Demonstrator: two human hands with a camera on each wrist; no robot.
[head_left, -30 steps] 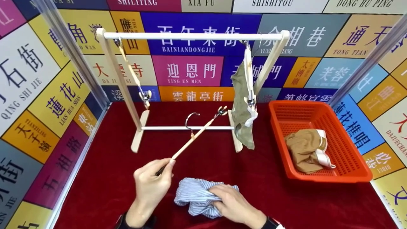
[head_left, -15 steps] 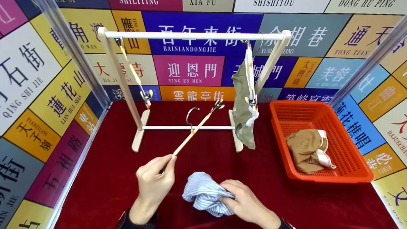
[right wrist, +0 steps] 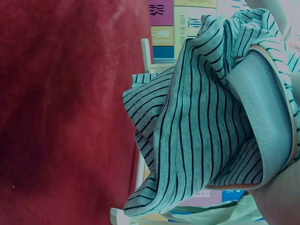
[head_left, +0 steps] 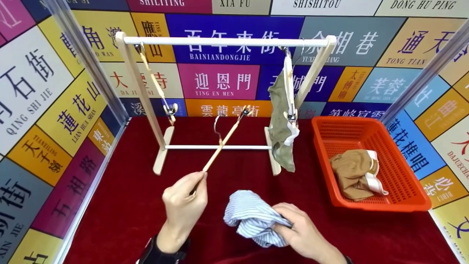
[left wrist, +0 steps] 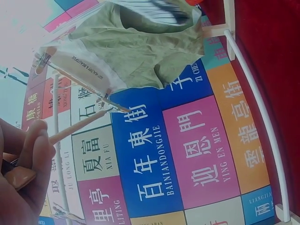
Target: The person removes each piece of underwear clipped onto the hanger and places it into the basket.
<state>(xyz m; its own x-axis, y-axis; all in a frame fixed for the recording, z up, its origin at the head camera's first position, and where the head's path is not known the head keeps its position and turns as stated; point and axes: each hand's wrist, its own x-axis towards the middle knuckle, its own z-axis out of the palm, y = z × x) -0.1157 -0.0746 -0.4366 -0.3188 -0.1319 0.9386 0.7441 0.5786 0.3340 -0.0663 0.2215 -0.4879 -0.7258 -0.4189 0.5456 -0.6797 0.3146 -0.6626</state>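
Crumpled, blue-striped cloth (head_left: pixel 249 209) (right grip (head_left: pixel 302 231) pinching it), hanger (head_left: pixel 229 134) pinched in left grip (head_left: pixel 186 200)

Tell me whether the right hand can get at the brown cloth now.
Probably not yet: the right hand holds the striped cloth, though the red basket, open on top, leaves the brown cloth exposed.

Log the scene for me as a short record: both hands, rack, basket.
Left hand: grips wooden hanger near one end
Right hand: holds striped garment
Held garment: not on the held hanger
Rack: green garment hanging towards the right end, bare hanger towards the left
Basket: red-orange, holds brown garment with white band
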